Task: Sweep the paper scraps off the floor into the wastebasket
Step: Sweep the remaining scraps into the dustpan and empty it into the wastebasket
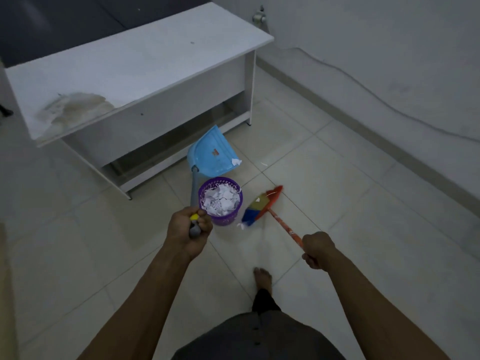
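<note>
A purple wastebasket (235, 215) stands on the tiled floor, filled with white paper scraps (220, 200). My left hand (188, 231) grips the grey handle of a blue dustpan (211, 153), whose pan is tilted up behind the basket with one scrap (235, 161) at its lip. My right hand (318, 252) grips the orange stick of a multicoloured broom (261, 206), whose head rests on the floor just right of the basket. One scrap (241, 226) lies at the broom's near tip and a small one (264, 164) further back on the tiles.
A white desk (135, 74) stands behind the basket, with a stained patch on its near left corner. A cable runs along the white wall (389, 61) at the right. My bare foot (262, 278) is on the tiles below the broom.
</note>
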